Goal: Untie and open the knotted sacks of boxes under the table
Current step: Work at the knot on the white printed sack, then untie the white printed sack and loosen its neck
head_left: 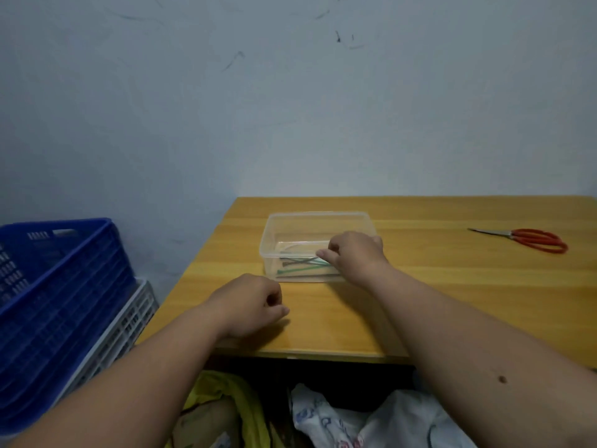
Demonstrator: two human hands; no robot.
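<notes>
- The right hand [353,255] reaches over the near rim of the clear rectangular plastic tub [318,245] on the yellow wooden bench [436,286]; its grip looks pressed together on a thin strip among the green and dark ties [302,268] lying in the tub, though what exactly it pinches is too small to tell.
- The left hand [250,305] rests on the bench near the front edge, fingers curled in, holding nothing that shows.
- The task's things lie below the bench edge: a yellow sack [226,392] and a white printed sack [336,418], side by side, only their tops showing.
- Judging from this, the step in hand is dropping a removed tie into the tub; release it well inside the rim so it does not spill.
- Next, both hands should go down to a sack mouth; whether either is yet open cannot be told.
- The red-handled scissors [529,239] lie well apart at the right, for a stubborn knot.
</notes>
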